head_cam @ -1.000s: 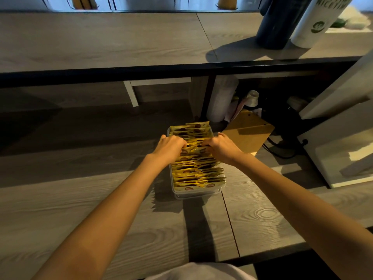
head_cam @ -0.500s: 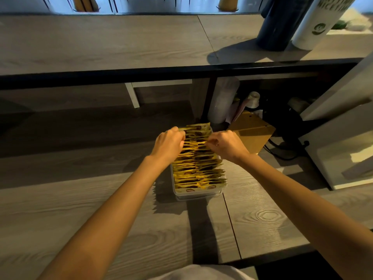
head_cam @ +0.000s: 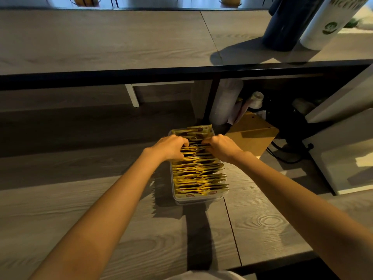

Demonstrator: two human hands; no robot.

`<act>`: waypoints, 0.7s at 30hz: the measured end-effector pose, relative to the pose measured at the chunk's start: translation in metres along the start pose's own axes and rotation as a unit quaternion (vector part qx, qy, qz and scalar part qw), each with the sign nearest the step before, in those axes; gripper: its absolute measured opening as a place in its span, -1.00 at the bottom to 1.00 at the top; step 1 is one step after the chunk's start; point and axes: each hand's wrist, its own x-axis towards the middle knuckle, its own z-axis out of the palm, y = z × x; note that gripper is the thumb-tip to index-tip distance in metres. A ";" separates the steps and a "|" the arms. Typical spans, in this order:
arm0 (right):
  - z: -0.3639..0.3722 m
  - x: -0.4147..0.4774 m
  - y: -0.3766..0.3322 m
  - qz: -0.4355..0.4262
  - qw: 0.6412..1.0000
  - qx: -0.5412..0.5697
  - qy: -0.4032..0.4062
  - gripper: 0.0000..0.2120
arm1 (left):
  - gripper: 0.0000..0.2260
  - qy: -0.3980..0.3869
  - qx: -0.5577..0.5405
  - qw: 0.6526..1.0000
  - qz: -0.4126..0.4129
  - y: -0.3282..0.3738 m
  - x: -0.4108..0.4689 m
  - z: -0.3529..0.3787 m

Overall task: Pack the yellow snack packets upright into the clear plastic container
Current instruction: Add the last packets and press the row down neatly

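A clear plastic container (head_cam: 198,199) stands on the grey wooden table, filled front to back with a row of yellow snack packets (head_cam: 198,176) standing upright on edge. My left hand (head_cam: 170,147) sits over the left side of the row near its far end, fingers curled down into the packet tops. My right hand (head_cam: 221,146) mirrors it on the right side, fingers curled into the same packets. The packets under both hands are partly hidden.
A brown cardboard folder (head_cam: 252,133) lies just right of the container's far end. Behind it are a white roll (head_cam: 226,102), cables and a white cabinet (head_cam: 343,150). A raised shelf (head_cam: 121,41) carries a dark bottle (head_cam: 286,23) and a white cylinder (head_cam: 327,23).
Both hands have slid along the packet row away from me, from its middle toward the far end, fingers staying curled in the packet tops.
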 end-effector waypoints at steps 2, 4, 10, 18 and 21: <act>0.002 0.002 0.001 -0.001 1.000 0.003 0.007 -0.67 | -0.67 0.012 0.009 1.000 0.000 -0.002 0.003 0.004; 0.005 0.003 0.002 0.001 1.000 0.014 0.012 -0.69 | -0.69 0.028 0.016 0.999 -0.004 -0.002 0.006 0.009; 0.002 0.003 0.000 0.018 0.997 0.057 0.041 -0.72 | -0.73 0.057 -0.011 0.998 -0.013 -0.004 0.006 0.010; 0.002 -0.003 0.000 0.000 0.998 0.053 0.031 -0.72 | -0.76 0.060 -0.014 0.998 -0.014 0.002 0.001 0.017; -0.004 -0.003 0.002 0.014 0.997 0.061 0.041 -0.74 | -0.73 0.116 -0.035 0.992 -0.018 0.005 -0.004 0.008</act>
